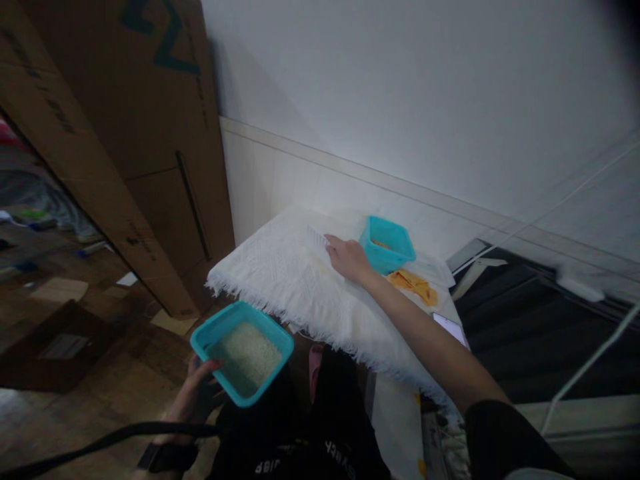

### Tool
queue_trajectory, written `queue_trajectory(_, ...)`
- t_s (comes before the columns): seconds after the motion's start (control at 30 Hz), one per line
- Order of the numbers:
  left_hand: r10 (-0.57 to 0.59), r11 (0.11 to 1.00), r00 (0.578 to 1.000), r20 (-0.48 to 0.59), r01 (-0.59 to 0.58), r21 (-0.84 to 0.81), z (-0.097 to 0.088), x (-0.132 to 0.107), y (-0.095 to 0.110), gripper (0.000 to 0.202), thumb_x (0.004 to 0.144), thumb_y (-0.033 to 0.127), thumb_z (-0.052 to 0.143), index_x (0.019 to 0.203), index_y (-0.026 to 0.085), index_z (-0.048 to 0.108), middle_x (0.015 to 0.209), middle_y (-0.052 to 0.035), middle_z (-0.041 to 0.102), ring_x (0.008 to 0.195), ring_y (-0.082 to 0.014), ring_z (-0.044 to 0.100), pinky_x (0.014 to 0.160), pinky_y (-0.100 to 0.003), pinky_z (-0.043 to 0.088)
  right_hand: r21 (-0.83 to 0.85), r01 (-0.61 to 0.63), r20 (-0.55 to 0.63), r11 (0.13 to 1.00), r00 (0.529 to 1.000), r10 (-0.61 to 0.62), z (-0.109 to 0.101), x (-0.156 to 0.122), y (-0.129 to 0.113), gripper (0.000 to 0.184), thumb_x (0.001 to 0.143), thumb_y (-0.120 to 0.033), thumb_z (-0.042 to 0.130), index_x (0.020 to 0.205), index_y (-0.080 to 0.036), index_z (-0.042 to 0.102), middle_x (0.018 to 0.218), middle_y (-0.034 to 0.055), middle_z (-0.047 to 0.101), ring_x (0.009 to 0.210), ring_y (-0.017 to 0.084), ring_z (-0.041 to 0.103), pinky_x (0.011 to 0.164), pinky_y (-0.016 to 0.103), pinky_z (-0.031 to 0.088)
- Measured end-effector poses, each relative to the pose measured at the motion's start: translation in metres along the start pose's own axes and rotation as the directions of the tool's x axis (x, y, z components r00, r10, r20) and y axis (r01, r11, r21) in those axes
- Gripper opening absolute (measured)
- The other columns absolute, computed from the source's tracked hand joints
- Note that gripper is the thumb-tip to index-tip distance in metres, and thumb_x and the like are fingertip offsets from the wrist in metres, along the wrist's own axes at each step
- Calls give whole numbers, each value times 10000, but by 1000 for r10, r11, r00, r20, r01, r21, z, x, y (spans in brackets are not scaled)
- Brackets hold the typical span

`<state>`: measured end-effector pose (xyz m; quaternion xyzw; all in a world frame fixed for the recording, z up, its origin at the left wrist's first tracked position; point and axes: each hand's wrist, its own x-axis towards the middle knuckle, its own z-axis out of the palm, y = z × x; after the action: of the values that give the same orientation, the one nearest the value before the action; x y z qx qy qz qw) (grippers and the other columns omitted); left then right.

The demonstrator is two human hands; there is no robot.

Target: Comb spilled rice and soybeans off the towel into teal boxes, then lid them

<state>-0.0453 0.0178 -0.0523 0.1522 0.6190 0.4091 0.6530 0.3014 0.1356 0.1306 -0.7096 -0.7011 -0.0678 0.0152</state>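
Head view: the left hand (pixel 200 383) grips a teal tub (pixel 242 361) of rice by its near rim, fingers curled round it, held out over the floor off the counter (pixel 280 280) edge. The right hand (pixel 349 259) lies flat on the white cloth, fingers spread, holding nothing, beside a second teal tub (pixel 387 244). One-handed like that, the tub could tip and spill rice.

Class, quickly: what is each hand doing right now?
Left hand: closed on the teal plastic tub of white rice.
Right hand: open, resting on the white fringed cloth.
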Motion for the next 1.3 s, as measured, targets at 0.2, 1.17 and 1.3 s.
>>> queue_trajectory(0.2, -7, 1000, 1000, 24, 8, -26, -2, -1, 0, 695, 734, 260, 853, 1360, 345, 562, 1044, -46, 683, 825, -267, 735, 729, -447, 645, 65, -60, -63, 996, 996, 64, 2, 31, 18, 516, 1148, -299, 386, 1644, -274, 525, 1463, 104, 741, 1302, 275, 719, 1078, 366, 525)
queue_trajectory(1.17, -5, 1000, 994, 106, 5, 4, 7, -8, -11, 734, 768, 295, 843, 1421, 365, 515, 1089, -51, 706, 839, -267, 754, 708, -394, 630, -18, 179, -23, 984, 983, -180, 4, -47, -8, 528, 1147, -259, 374, 1648, -302, 534, 1283, 91, 826, 1083, 273, 807, 916, 358, 594)
queue_trajectory(1.3, -17, 1000, 996, 85, 16, 8, 9, -8, -11, 744, 768, 290, 848, 1424, 368, 506, 1092, -45, 702, 840, -268, 752, 707, -400, 630, 84, 136, -96, 987, 987, -128, 2, -24, 18, 475, 1155, -314, 436, 1604, -320, 593, 1334, 63, 811, 1142, 271, 800, 988, 355, 584)
